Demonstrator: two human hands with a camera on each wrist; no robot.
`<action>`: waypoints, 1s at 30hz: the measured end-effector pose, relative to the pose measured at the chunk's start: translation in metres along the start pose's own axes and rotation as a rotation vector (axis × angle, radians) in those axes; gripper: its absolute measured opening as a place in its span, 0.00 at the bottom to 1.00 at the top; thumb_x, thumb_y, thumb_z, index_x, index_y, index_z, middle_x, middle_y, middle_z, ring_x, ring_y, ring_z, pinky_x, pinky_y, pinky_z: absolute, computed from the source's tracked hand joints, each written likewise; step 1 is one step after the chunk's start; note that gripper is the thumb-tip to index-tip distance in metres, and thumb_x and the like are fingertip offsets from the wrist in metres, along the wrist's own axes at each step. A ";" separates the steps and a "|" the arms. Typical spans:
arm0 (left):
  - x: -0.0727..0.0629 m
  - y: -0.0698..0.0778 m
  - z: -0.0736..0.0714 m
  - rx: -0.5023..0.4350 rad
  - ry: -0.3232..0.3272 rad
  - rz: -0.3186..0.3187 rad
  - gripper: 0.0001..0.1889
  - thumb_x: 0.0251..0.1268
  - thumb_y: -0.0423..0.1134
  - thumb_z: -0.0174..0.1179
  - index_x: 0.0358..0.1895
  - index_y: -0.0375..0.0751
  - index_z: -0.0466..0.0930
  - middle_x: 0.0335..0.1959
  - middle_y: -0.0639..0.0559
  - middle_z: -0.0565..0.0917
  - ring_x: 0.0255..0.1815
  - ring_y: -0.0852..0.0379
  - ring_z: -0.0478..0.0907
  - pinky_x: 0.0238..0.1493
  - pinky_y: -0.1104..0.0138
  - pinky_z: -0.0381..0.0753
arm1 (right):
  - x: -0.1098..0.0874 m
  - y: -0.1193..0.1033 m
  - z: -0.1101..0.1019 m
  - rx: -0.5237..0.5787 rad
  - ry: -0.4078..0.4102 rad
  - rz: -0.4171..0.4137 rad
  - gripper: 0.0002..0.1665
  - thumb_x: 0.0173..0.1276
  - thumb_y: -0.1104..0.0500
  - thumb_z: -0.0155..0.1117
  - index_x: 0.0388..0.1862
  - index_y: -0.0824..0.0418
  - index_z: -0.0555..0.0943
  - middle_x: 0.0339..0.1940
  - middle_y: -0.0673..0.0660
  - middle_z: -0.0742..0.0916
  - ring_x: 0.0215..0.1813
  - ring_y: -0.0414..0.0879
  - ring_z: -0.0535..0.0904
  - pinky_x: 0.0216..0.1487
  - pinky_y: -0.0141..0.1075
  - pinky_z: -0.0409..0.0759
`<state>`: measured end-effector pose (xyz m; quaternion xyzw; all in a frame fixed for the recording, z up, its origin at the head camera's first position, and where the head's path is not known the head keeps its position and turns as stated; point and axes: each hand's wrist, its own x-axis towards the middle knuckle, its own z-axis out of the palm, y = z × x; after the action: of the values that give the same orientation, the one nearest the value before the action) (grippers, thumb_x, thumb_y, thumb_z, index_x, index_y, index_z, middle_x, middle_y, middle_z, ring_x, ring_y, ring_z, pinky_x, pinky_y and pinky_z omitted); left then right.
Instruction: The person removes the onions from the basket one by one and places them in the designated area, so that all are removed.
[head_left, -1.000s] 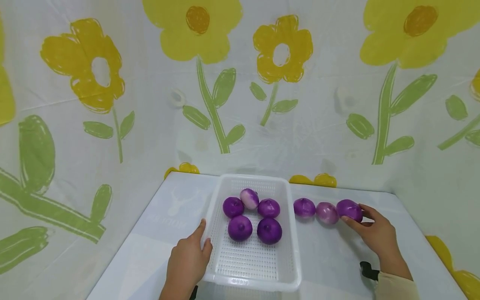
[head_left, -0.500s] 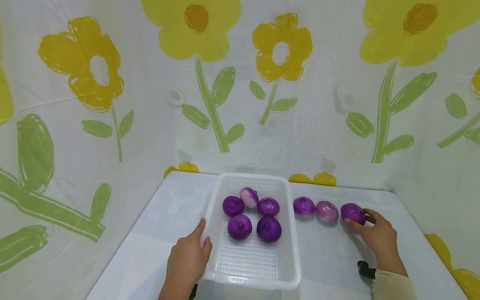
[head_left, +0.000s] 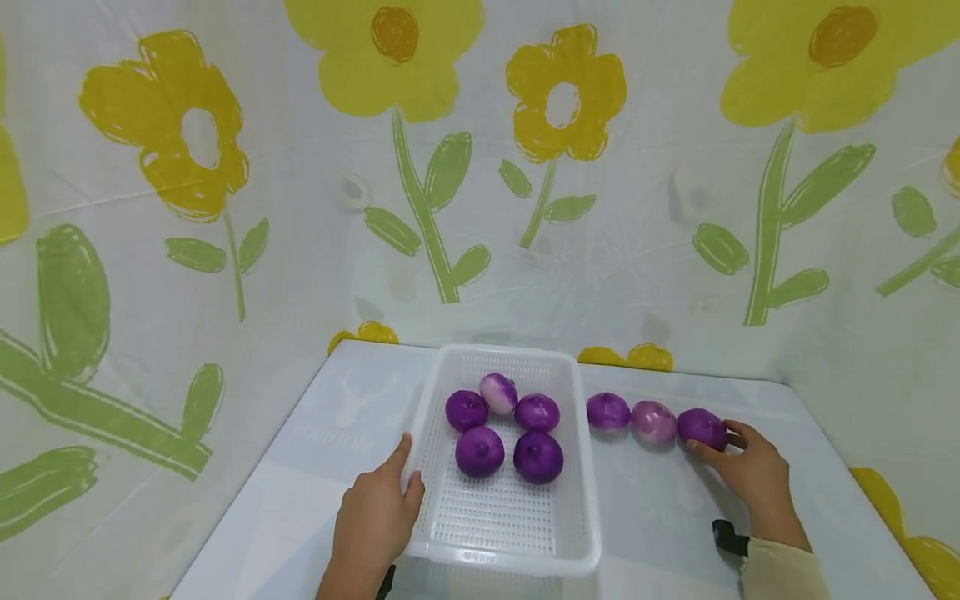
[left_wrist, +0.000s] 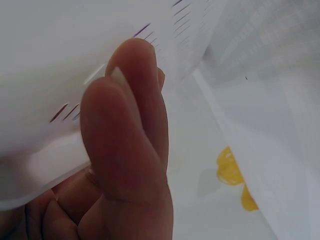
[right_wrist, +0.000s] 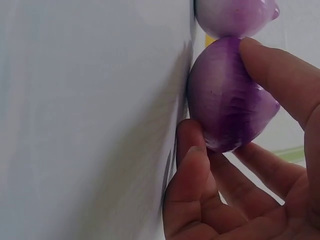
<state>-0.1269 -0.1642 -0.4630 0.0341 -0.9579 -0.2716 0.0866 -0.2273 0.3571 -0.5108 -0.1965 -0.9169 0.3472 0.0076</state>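
Note:
My right hand [head_left: 753, 468] holds a purple onion [right_wrist: 225, 95] at the right end of a short row on the table. The thumb lies on one side of it and the fingers curl round the other. Against its left side sits a paler pink-purple onion [head_left: 654, 422], then another purple onion [head_left: 608, 412] close to the basket. My left hand [head_left: 375, 512] grips the left side of a white plastic basket [head_left: 588, 500]. In the left wrist view its fingers [left_wrist: 120, 145] press on the slotted outer wall. Several purple onions [head_left: 480, 452] lie inside the basket.
A white table [head_left: 660, 517] carries everything, its back edge close to a curtain [head_left: 637, 283] printed with yellow flowers. Bare tabletop shows in front of the onion row and left of the basket. A black strap piece [head_left: 729, 537] sits at my right wrist.
The onion in my right hand shifted right and toward me, apart from the pale one, then slid slightly back left against it. The left hand and basket stayed put.

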 end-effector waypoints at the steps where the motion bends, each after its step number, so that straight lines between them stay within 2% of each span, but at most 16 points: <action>1: 0.000 0.000 0.000 0.000 -0.001 0.002 0.30 0.75 0.42 0.62 0.78 0.42 0.72 0.10 0.55 0.66 0.12 0.61 0.54 0.11 0.63 0.62 | 0.000 0.000 0.001 0.003 -0.003 0.005 0.67 0.61 0.29 0.76 0.82 0.71 0.60 0.75 0.79 0.69 0.73 0.78 0.61 0.66 0.72 0.67; 6: -0.002 0.001 -0.002 0.000 -0.012 -0.006 0.30 0.76 0.42 0.62 0.79 0.43 0.71 0.10 0.54 0.66 0.13 0.61 0.53 0.11 0.63 0.62 | -0.002 -0.002 0.003 0.011 -0.013 0.030 0.67 0.61 0.32 0.78 0.83 0.70 0.58 0.75 0.80 0.68 0.73 0.79 0.60 0.66 0.72 0.68; 13: 0.000 0.001 -0.002 -0.005 -0.009 -0.014 0.30 0.76 0.43 0.62 0.78 0.43 0.72 0.11 0.53 0.69 0.12 0.59 0.57 0.11 0.62 0.63 | -0.001 -0.003 0.001 0.007 -0.001 0.012 0.66 0.62 0.35 0.79 0.83 0.69 0.57 0.75 0.79 0.69 0.74 0.79 0.60 0.66 0.71 0.68; 20: -0.001 0.001 -0.001 -0.006 -0.010 -0.025 0.30 0.76 0.43 0.62 0.79 0.45 0.72 0.11 0.53 0.69 0.12 0.59 0.58 0.11 0.61 0.63 | -0.002 -0.004 0.000 0.006 -0.022 0.004 0.68 0.60 0.34 0.80 0.83 0.71 0.56 0.75 0.80 0.69 0.73 0.79 0.60 0.66 0.72 0.68; 30: 0.001 0.002 0.000 -0.012 -0.011 -0.022 0.31 0.75 0.42 0.62 0.78 0.42 0.71 0.12 0.51 0.73 0.11 0.57 0.63 0.11 0.62 0.65 | -0.002 -0.004 -0.001 0.023 -0.063 0.049 0.74 0.57 0.32 0.81 0.85 0.70 0.52 0.76 0.82 0.66 0.73 0.80 0.59 0.65 0.73 0.68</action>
<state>-0.1281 -0.1630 -0.4621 0.0428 -0.9563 -0.2783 0.0787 -0.2271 0.3542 -0.5075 -0.2079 -0.9076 0.3637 -0.0274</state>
